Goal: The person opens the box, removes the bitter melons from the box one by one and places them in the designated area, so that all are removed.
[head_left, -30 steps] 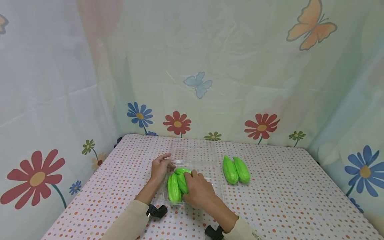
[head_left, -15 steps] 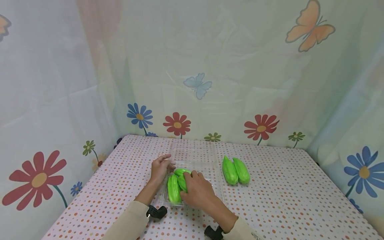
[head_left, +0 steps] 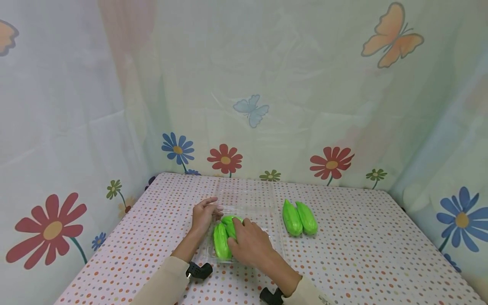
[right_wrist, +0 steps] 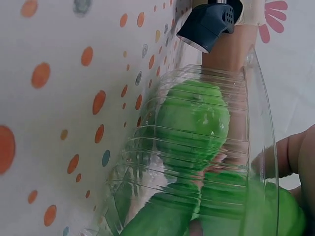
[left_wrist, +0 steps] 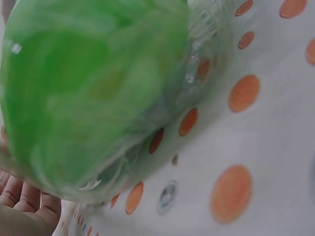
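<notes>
A clear plastic clamshell box (head_left: 249,214) with its lid folded back holds several green ridged gourds, one lying lengthwise (head_left: 222,242) at its left side. My right hand (head_left: 253,242) reaches into the box and grips a green gourd (right_wrist: 224,196), largely covered by the fingers in the head view. In the right wrist view, the thumb and fingers come over the box's rim. At the back left corner of the box, my left hand (head_left: 203,215) holds its edge. Curled fingers (left_wrist: 29,201) show right beside the clear wall in the left wrist view.
Two more green gourds (head_left: 298,218) lie side by side to the right of the box. A dotted cloth (head_left: 354,237) covers the table. Curtains (head_left: 305,84) with flowers and butterflies stand behind and at both sides. Each wrist carries a black camera mount (head_left: 199,270).
My right hand shifts slightly left over the gourd in its grip, covering more of it. The lengthwise gourd at the left tilts slightly. My left hand stays at the box's corner.
</notes>
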`<act>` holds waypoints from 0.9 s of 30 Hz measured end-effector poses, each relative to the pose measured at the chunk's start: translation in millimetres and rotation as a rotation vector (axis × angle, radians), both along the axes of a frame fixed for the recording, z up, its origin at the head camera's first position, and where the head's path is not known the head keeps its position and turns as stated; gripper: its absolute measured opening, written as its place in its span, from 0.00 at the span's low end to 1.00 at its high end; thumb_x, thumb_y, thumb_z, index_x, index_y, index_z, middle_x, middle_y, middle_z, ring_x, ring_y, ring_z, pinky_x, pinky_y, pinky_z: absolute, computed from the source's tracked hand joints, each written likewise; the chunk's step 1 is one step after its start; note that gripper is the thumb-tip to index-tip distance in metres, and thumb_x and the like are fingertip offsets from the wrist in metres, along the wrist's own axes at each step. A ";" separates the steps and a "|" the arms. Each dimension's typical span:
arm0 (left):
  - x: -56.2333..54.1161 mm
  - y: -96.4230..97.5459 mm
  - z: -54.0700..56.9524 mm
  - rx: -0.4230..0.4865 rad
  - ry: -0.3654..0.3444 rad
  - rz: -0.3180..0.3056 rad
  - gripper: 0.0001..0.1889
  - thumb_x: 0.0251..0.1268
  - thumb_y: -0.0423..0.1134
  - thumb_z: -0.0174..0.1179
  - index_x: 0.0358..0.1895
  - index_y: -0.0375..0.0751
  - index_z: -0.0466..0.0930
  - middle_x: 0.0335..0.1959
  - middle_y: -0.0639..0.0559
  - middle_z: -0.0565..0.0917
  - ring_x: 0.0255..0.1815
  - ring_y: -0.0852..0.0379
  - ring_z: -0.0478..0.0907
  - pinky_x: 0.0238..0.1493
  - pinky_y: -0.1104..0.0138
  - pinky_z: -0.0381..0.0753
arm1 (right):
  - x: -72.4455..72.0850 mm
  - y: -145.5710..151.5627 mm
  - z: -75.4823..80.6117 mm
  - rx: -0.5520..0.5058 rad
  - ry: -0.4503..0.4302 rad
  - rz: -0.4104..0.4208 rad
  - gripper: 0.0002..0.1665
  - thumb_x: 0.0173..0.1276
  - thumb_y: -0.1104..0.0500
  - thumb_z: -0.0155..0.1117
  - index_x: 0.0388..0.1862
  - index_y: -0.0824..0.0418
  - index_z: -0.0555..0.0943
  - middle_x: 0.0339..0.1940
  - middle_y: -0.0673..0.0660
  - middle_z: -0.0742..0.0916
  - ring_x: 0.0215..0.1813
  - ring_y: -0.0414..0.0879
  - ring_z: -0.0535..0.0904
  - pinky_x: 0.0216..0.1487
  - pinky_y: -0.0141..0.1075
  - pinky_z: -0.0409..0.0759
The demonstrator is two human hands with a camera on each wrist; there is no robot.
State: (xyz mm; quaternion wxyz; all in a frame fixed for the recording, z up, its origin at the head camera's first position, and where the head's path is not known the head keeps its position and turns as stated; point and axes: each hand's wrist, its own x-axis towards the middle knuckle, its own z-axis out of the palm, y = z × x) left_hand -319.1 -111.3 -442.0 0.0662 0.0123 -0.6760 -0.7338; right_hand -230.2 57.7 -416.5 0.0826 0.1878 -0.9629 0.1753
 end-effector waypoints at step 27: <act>9.1 0.8 8.3 0.016 0.015 -0.001 0.24 0.59 0.24 0.51 0.61 0.24 0.77 0.36 0.32 0.88 0.30 0.50 0.88 0.42 0.53 0.88 | -0.1 6.8 5.6 -0.107 -0.011 0.051 0.26 0.78 0.48 0.56 0.69 0.56 0.73 0.35 0.52 0.79 0.30 0.42 0.72 0.28 0.37 0.71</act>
